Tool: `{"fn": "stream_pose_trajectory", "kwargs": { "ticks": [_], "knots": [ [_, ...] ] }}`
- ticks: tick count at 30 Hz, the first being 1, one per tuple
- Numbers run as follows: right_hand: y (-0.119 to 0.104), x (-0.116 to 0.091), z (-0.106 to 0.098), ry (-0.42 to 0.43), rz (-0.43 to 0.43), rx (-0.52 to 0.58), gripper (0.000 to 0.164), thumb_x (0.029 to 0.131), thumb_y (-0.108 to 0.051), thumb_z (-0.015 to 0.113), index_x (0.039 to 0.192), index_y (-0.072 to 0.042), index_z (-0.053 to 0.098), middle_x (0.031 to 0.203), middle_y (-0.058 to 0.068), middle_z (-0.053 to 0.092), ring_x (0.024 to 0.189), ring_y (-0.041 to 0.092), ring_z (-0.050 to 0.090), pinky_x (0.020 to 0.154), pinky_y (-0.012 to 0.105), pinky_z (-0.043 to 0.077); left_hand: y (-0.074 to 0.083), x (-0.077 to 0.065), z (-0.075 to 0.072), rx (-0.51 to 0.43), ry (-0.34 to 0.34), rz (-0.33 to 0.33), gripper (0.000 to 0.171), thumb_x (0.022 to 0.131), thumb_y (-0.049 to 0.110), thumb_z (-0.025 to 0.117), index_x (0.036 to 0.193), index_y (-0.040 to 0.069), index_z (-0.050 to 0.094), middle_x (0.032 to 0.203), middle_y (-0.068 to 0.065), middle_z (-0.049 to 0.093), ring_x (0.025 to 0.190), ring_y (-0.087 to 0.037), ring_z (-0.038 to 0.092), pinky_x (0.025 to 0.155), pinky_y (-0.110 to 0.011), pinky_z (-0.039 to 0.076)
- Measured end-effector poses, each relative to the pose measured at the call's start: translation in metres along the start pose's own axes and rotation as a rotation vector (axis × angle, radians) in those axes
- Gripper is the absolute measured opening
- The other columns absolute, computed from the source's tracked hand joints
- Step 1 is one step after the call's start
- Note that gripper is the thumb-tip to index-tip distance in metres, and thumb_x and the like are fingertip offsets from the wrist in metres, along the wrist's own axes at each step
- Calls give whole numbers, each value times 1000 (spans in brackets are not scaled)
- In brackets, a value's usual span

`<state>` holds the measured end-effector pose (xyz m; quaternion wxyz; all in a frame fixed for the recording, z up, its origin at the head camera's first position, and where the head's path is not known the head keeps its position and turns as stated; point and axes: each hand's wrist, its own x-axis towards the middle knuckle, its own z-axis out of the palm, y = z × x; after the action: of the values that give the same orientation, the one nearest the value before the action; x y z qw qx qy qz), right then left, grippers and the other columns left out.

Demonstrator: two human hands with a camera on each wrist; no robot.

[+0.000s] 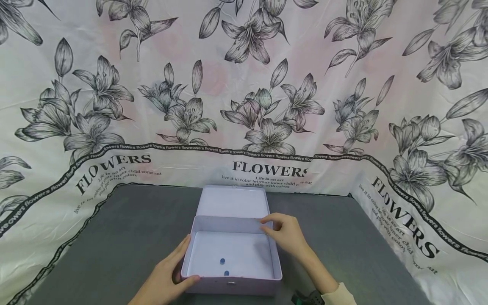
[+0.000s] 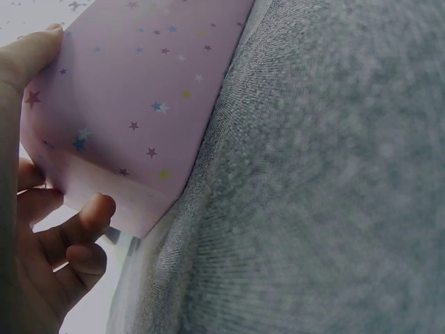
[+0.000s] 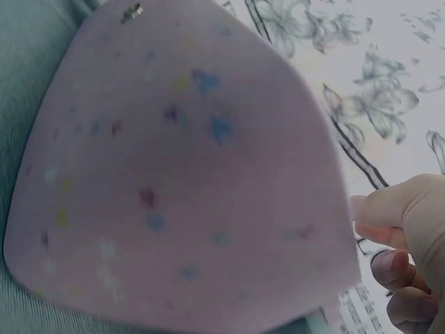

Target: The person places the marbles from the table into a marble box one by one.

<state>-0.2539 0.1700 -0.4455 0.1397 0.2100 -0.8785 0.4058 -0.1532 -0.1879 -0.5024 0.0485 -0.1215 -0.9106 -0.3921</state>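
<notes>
Pink star-printed box (image 1: 231, 254), lower centre, lid open: left hand (image 1: 167, 277) grasps its near-left corner to steady it; right hand (image 1: 286, 233) pinches the far-right rim. 2 blue dots (image 1: 224, 267) inside.

Grey felt-like table covering (image 1: 114, 237), matte and evenly textured, spread across the whole work surface and seen close up in both wrist views. White fabric backdrop (image 1: 244, 84) rising behind and along both sides of the table, printed with large black-and-grey lilies over faint pink patches. Black printed band (image 1: 228, 151) of repeated small "flowers" lettering crossing the backdrop, with large "FLOWERS" captions (image 1: 268, 169) and smaller script lines beneath.
</notes>
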Motion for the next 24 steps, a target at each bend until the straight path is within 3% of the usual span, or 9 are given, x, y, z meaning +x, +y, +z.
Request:
{"fn": "stream_pose_trajectory", "kwargs": {
  "ticks": [8,15,24],
  "knots": [
    [19,-12,-25,81,-13,-39,18,86,-4,87,102,-9,84,61,-7,60,46,-1,36,43,22,33,-1,-2,1,19,46,43,103,87,59,82,168,20,33,171,-2,33,152,-25,40,115,-55,46],
    [41,-26,-47,118,78,-76,17,88,-9,86,105,-12,83,52,-2,55,43,0,33,42,21,30,-1,-2,-2,26,66,68,102,87,55,84,167,16,35,170,-3,34,150,-25,42,113,-54,47],
    [66,-45,-73,181,118,-180,17,88,-8,87,104,-13,83,45,-13,38,41,1,25,39,22,27,0,-1,-1,15,40,59,102,88,55,83,168,17,33,172,-3,32,152,-26,39,114,-54,47]
  ]
}}
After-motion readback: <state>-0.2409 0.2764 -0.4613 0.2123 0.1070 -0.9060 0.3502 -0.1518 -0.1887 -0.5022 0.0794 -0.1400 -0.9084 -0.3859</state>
